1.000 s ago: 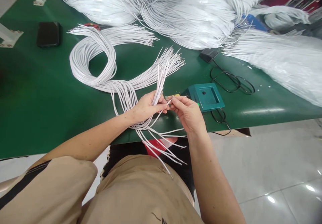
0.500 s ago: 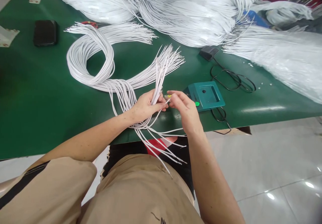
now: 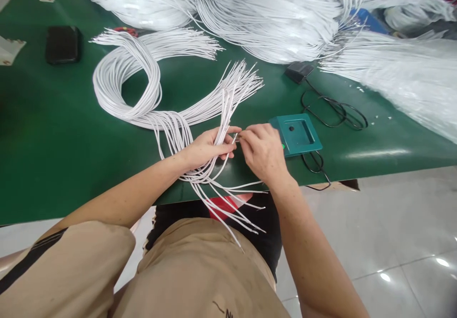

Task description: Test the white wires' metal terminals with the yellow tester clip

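My left hand (image 3: 207,147) is closed around a bundle of thin white wires (image 3: 224,104) near the front edge of the green table (image 3: 64,132). The wire ends fan out up and to the right, and loose tails hang down over my lap. My right hand (image 3: 262,150) pinches the tip of a single white wire (image 3: 234,139) right beside my left fingers. Just behind my right hand sits a small teal box (image 3: 298,134) with a green button partly hidden by my knuckles.
A looped coil of white wires (image 3: 123,82) lies to the left. Large heaps of white wire (image 3: 257,13) fill the back and right. A black phone (image 3: 61,44), a black adapter (image 3: 298,72) and black cable (image 3: 335,111) lie on the table. Tiled floor lies to the right.
My right hand has shifted slightly up and left, closing on the tip of one wire next to my left fingers. The left hand keeps its hold on the bundle.
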`<state>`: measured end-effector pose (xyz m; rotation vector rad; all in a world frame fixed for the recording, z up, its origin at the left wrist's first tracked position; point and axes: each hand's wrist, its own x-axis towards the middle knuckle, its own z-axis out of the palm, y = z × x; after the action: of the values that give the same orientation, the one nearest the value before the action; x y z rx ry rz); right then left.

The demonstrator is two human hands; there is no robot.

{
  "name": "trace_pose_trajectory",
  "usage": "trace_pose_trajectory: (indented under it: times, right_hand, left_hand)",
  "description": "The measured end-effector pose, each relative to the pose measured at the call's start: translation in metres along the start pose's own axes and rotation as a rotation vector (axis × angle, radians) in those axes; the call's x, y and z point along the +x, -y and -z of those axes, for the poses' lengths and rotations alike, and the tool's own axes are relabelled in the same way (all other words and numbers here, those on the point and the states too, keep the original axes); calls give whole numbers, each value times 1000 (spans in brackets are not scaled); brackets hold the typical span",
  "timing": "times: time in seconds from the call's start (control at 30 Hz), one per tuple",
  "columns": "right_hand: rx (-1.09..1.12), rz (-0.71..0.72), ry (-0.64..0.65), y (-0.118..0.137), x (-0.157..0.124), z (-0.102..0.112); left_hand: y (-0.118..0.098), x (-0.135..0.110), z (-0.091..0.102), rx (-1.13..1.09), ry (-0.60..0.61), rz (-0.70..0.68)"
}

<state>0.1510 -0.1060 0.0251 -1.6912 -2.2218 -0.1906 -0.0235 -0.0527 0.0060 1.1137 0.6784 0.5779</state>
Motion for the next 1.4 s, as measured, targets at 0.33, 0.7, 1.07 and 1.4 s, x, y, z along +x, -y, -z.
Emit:
trace_pose_trajectory:
  times: [0.33, 0.7, 1.07, 1.4]
  right_hand:
    - [-113, 41, 243, -32, 14, 11]
    - [-158, 134, 300, -40, 13, 5]
    - [-143, 100, 417, -35, 23, 12]
    - [-303, -381, 25, -51, 1, -1]
  left_hand:
    - [11, 9, 3, 65, -116, -16]
    - [15, 13, 2, 266, -178, -45]
    - [13, 10, -3, 636, -321, -95]
    - [13, 9, 5, 493, -235, -49]
